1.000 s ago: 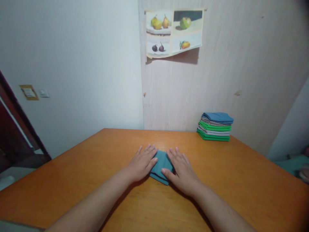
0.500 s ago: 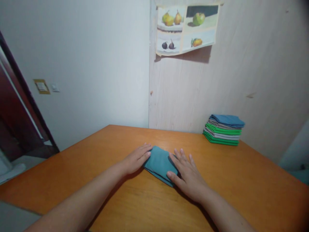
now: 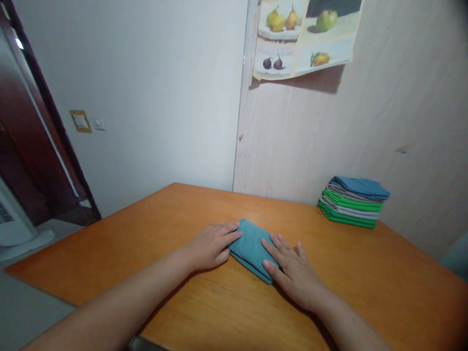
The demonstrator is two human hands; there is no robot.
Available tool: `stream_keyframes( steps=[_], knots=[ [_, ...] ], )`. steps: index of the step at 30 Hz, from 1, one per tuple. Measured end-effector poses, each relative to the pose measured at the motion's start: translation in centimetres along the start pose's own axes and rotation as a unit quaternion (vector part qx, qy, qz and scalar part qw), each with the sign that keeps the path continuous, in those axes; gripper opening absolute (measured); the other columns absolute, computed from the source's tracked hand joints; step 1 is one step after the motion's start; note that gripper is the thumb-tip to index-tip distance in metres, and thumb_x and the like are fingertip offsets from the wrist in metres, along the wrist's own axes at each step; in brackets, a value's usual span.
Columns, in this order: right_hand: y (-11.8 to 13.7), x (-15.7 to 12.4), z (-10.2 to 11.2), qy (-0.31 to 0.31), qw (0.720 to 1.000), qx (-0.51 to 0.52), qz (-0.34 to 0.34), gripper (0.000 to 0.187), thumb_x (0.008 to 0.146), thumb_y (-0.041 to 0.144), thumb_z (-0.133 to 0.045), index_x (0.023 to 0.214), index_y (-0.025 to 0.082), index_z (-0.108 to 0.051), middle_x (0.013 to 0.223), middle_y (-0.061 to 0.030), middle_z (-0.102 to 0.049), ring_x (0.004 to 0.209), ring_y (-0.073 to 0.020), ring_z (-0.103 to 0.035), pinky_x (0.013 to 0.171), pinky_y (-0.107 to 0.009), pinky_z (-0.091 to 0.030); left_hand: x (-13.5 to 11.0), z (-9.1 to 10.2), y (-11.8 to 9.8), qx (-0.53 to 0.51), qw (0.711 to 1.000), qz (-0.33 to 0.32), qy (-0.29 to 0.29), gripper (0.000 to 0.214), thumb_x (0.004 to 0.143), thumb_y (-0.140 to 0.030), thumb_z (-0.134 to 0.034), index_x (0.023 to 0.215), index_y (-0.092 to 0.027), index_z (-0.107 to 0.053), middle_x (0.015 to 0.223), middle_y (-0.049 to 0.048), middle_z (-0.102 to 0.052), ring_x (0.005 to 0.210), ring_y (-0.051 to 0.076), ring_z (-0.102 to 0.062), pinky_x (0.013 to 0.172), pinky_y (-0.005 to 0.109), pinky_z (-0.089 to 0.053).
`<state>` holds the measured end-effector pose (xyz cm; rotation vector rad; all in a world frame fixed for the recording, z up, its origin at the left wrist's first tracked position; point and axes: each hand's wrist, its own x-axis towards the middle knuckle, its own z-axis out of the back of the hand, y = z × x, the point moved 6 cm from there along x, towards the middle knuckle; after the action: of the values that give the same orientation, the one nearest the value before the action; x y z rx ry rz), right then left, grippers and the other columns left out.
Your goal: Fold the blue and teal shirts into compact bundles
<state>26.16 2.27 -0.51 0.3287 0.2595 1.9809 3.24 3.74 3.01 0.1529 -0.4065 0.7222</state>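
Observation:
A folded teal cloth [image 3: 252,248] lies flat on the wooden table in front of me, its layered edge facing my side. At its left end is my left hand [image 3: 212,246], fingers stretched over the corner and the thumb low beside the edge; whether the thumb reaches under the fabric I cannot tell. My right hand [image 3: 298,275] rests against the opposite end with spread fingers, index finger and thumb touching the top. Neither hand lifts the cloth.
A stack of folded cloths [image 3: 353,202], blue on top with grey and green below, stands at the table's back right. The orange-brown table [image 3: 146,234] meets the wall behind. A fruit picture [image 3: 305,39] hangs there. A white object [image 3: 16,219] stands on the floor at left.
The view has swung slightly left, so everything appears further right. My left fingers reach further over the cloth's corner, and the thumb has dropped beside its edge. The right hand stays on its end.

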Motion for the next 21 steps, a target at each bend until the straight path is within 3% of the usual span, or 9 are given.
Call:
stream_keyframes(
  steps=[4, 8, 15, 21],
  knots=[
    [-0.2, -0.1, -0.2, 0.002, 1.0, -0.007, -0.003, 0.064, 0.096, 0.068, -0.028, 0.153, 0.04, -0.03, 0.164, -0.0021, -0.017, 0.152, -0.0301, -0.011, 0.116, -0.067, 0.0, 1.0, 0.2, -0.1, 0.066, 0.997, -0.046, -0.015, 0.042, 0.092, -0.018, -0.05, 0.133, -0.023, -0.059, 0.144, 0.01, -0.056, 0.131, 0.026, -0.054, 0.113, 0.049, -0.036],
    [-0.1, -0.1, -0.3, -0.012, 1.0, -0.004, -0.001, 0.064, 0.094, 0.068, -0.036, 0.152, 0.04, -0.032, 0.163, -0.0039, -0.02, 0.151, -0.0331, -0.014, 0.116, -0.069, 0.0, 1.0, 0.2, 0.5, 0.091, 0.992, -0.075, -0.043, 0.042, 0.091, -0.015, -0.053, 0.131, -0.021, -0.061, 0.141, 0.0096, -0.059, 0.135, 0.026, -0.05, 0.117, 0.051, -0.028],
    [0.6, -0.3, -0.3, -0.024, 1.0, -0.011, 0.006, 0.064, 0.093, 0.068, -0.038, 0.151, 0.04, -0.035, 0.163, -0.0059, -0.022, 0.15, -0.034, -0.015, 0.115, -0.07, -0.002, -0.8, -1.1, 1.7, 0.095, 0.992, -0.079, -0.034, 0.039, 0.096, -0.018, -0.05, 0.133, -0.024, -0.06, 0.141, 0.0089, -0.059, 0.132, 0.024, -0.053, 0.111, 0.044, -0.041],
    [0.2, -0.1, 0.5, -0.065, 0.997, 0.039, 0.015, 0.058, 0.095, 0.063, -0.041, 0.149, 0.041, -0.039, 0.16, -0.0033, -0.03, 0.15, -0.0334, -0.02, 0.116, -0.07, -0.004, 0.3, 1.4, 0.1, 0.028, 0.995, -0.044, -0.079, 0.039, 0.096, -0.017, -0.045, 0.132, -0.021, -0.06, 0.144, 0.011, -0.056, 0.136, 0.024, -0.048, 0.113, 0.046, -0.04]
  ],
)
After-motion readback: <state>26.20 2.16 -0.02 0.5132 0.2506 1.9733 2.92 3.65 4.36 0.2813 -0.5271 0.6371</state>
